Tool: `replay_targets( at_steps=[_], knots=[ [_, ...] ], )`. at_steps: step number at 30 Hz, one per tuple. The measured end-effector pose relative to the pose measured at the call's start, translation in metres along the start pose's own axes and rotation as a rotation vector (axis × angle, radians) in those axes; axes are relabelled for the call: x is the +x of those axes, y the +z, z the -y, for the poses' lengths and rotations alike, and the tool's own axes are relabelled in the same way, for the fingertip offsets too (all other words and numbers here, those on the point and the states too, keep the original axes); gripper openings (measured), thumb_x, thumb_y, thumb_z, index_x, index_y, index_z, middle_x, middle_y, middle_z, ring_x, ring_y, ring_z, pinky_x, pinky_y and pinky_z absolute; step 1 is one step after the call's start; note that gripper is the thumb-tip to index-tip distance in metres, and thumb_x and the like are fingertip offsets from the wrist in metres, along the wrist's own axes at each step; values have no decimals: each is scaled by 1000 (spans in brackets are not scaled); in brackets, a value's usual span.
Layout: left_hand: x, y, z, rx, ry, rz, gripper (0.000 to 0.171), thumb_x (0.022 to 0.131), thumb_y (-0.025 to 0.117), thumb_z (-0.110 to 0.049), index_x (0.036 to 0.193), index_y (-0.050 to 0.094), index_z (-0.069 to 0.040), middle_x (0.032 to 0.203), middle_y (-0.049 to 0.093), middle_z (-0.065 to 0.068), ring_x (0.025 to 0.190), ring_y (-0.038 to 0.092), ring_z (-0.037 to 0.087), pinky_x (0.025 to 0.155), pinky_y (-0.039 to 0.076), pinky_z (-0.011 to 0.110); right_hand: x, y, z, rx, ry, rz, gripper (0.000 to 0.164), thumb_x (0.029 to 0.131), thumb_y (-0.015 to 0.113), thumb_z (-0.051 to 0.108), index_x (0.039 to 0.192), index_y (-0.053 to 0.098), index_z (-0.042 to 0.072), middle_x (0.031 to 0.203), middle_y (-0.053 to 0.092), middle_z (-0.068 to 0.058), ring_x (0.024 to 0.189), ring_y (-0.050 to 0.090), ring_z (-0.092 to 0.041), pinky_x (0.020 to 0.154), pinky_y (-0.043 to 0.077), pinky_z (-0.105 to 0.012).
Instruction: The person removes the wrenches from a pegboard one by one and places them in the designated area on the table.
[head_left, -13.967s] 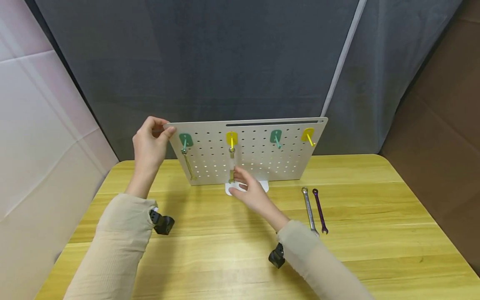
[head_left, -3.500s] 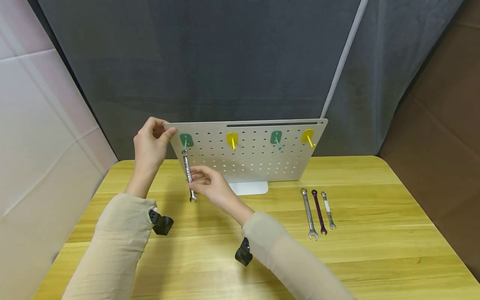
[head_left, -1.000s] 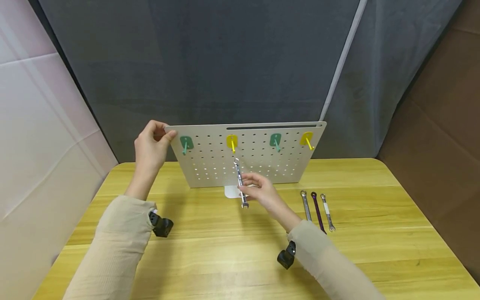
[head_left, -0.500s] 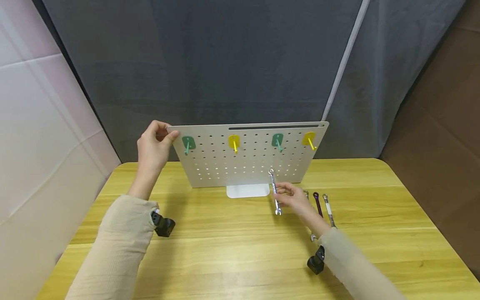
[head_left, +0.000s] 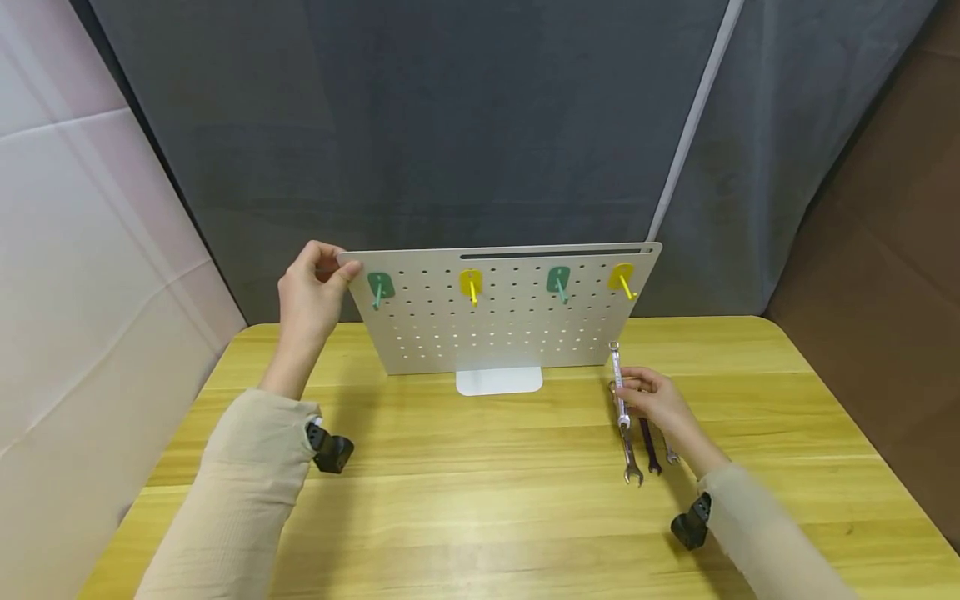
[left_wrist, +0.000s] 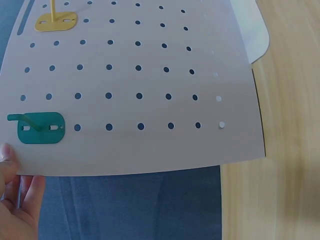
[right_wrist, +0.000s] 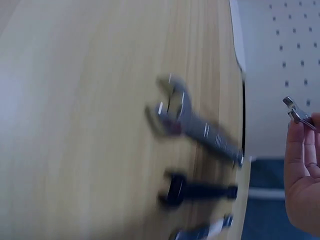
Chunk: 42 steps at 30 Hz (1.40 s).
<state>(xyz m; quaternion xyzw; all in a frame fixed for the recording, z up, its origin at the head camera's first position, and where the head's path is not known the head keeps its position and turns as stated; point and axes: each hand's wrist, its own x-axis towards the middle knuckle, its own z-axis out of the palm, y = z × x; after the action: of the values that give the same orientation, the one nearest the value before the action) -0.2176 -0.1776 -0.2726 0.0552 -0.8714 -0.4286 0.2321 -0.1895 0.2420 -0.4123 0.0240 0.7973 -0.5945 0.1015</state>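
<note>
At its upper left corner, the white pegboard point(head_left: 510, 329) is pinched between thumb and fingers of my left hand point(head_left: 309, 292). My right hand point(head_left: 663, 408) holds a silver combination wrench point(head_left: 618, 383) by its shank, ring end up, above the wrenches at the table's right. Beneath it lies a larger silver wrench point(head_left: 632, 462), partly covered in the head view. Beside that are a dark purple wrench point(head_left: 649, 450) and a small wrench with a white band point(right_wrist: 215, 227), both partly hidden by my hand in the head view.
Two green hooks point(head_left: 380, 287) and two yellow hooks point(head_left: 471, 285) alternate along the pegboard, all bare. A white foot point(head_left: 498, 382) juts from its base onto the wooden table point(head_left: 450, 500). A grey curtain point(head_left: 480, 125) hangs behind.
The white-banded wrench has gone from the second hook to the table. My right hand has taken the silver wrench off the left green hook and carried it right. My left hand stays put.
</note>
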Motion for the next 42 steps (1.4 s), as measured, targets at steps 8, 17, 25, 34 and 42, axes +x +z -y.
replay_targets(
  at_steps=[8, 17, 25, 34, 42],
  knots=[
    [0, 0, 0, 0, 3, -5, 30, 92, 62, -25, 107, 56, 0, 100, 60, 11, 86, 52, 11, 72, 39, 15, -5, -31, -15, -51, 42, -20, 54, 95, 56, 12, 139, 34, -11, 85, 57, 21, 75, 57, 4, 73, 52, -19],
    [0, 0, 0, 1, 1, -2, 29, 92, 62, -24, 107, 55, 0, 101, 61, 11, 85, 52, 10, 73, 39, 15, -14, -54, -29, -133, 93, -10, 56, 97, 54, 12, 140, 30, -14, 91, 58, 14, 78, 58, 4, 75, 52, -18],
    [1, 1, 1, -6, 4, -6, 29, 91, 63, -24, 106, 56, -1, 100, 62, 11, 83, 52, 8, 72, 39, 14, -18, -65, -38, -130, 118, 14, 55, 94, 56, 8, 137, 31, -16, 90, 58, 9, 77, 58, 2, 72, 53, -19],
    [1, 1, 1, -2, 6, -4, 28, 92, 63, -23, 107, 56, 0, 101, 62, 12, 86, 53, 12, 73, 39, 15, -23, -74, -44, -188, 146, 45, 54, 94, 55, 4, 137, 30, -17, 99, 61, -4, 81, 61, -1, 77, 56, -25],
    [0, 1, 1, -4, 10, -3, 29, 91, 62, -23, 106, 55, 0, 101, 62, 12, 85, 53, 11, 73, 39, 15, -26, -78, -47, -218, 158, 42, 54, 94, 54, 3, 137, 30, -18, 100, 61, -6, 82, 61, -1, 78, 56, -28]
  ],
)
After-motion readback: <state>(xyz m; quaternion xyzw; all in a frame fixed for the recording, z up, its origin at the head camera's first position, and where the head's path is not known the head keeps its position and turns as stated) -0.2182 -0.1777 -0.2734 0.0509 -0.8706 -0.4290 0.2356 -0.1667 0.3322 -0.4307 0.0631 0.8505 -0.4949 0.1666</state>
